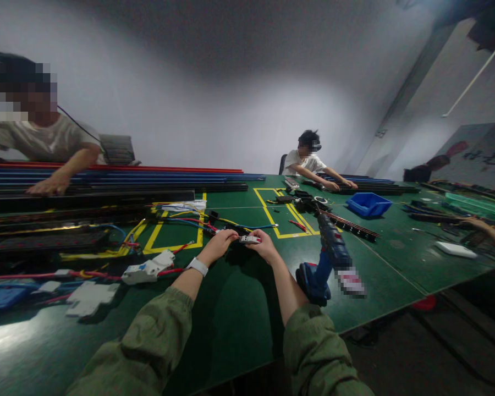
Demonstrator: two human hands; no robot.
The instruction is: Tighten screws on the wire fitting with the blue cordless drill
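And here the right hand (265, 247) has fingers closed on a small white plastic block (248, 240) above the green worktop (235, 313); left hand (218, 246) curls beside it, grip unclear, presumably steadying; blue-and-black cordless drill (325, 264) sits handily near.

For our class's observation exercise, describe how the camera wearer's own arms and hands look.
The left sleeve and right sleeve are loose, wrinkled olive green. A pale band circles the left wrist; the right shows none. Left hand and right hand wear no gloves.
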